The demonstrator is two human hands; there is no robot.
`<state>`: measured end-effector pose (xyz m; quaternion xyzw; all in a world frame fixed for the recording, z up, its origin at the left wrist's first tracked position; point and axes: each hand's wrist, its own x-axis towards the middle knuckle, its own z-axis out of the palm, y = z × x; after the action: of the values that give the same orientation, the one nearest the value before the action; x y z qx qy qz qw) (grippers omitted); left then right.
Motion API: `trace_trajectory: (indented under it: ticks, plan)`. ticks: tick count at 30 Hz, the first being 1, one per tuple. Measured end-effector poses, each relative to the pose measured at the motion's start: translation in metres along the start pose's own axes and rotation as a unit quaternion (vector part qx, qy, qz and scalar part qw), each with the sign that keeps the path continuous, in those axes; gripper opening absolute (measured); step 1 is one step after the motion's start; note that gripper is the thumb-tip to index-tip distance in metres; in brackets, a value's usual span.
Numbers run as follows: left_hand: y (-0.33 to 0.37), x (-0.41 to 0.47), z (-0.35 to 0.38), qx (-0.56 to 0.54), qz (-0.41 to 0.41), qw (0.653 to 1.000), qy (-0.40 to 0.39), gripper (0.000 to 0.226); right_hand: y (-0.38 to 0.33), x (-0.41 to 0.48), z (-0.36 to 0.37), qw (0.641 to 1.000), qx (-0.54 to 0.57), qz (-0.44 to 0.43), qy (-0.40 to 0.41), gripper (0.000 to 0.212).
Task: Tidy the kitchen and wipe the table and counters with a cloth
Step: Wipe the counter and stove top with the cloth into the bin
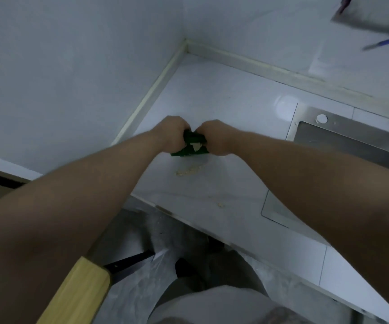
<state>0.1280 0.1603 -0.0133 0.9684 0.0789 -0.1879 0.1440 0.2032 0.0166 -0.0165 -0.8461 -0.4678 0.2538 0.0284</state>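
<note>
Both forearms filled the near part of the shot, stretching out over the white counter (223, 108). The left hand (171, 132) and right hand (214, 136) were both clenched round a bunched-up green cloth (192, 143), squeezed between them towards the far left corner; couldn't tell if it touched the surface. Pale crumbs (188, 171) sat just nearer than the cloth, with the steel sink (352, 141) off right.

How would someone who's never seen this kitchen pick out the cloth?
Find the pale counter that runs into the wall corner, left of the steel panel. The cloth is bunched between the left hand and right hand over it. It is the only dark green thing, just beyond a yellowish crumb smear.
</note>
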Motion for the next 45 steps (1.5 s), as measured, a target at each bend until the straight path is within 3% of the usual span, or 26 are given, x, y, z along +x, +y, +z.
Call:
trace_trajectory:
  ticks: [14, 20, 29, 32, 35, 38, 45]
  plan:
    - [0.082, 0.191, -0.091, 0.074, 0.046, 0.989, 0.12, 0.023, 0.173, 0.059, -0.101, 0.985, 0.022, 0.076, 0.153, 0.02]
    - [0.095, 0.262, -0.078, 0.118, 0.044, 0.985, 0.116, 0.026, 0.215, 0.094, -0.093, 0.983, 0.004, 0.114, 0.143, 0.024]
    - [0.087, 0.294, -0.058, 0.138, 0.036, 0.986, 0.088, 0.027, 0.223, 0.112, -0.076, 0.975, 0.001, 0.177, 0.135, 0.023]
    - [0.085, 0.286, -0.059, 0.135, 0.041, 0.988, 0.063, 0.019, 0.216, 0.108, -0.074, 0.976, 0.025, 0.173, 0.129, 0.008]
    - [0.077, 0.273, -0.058, 0.14, 0.05, 0.989, 0.03, 0.014, 0.2, 0.101, -0.067, 0.976, 0.065, 0.175, 0.117, 0.008]
    - [0.07, 0.256, -0.054, 0.165, 0.061, 0.984, 0.028, 0.018, 0.184, 0.096, -0.057, 0.973, 0.084, 0.175, 0.126, 0.024]
    - [0.049, 0.207, -0.04, 0.169, 0.057, 0.984, -0.003, 0.021, 0.143, 0.08, -0.033, 0.976, 0.111, 0.15, 0.113, 0.02]
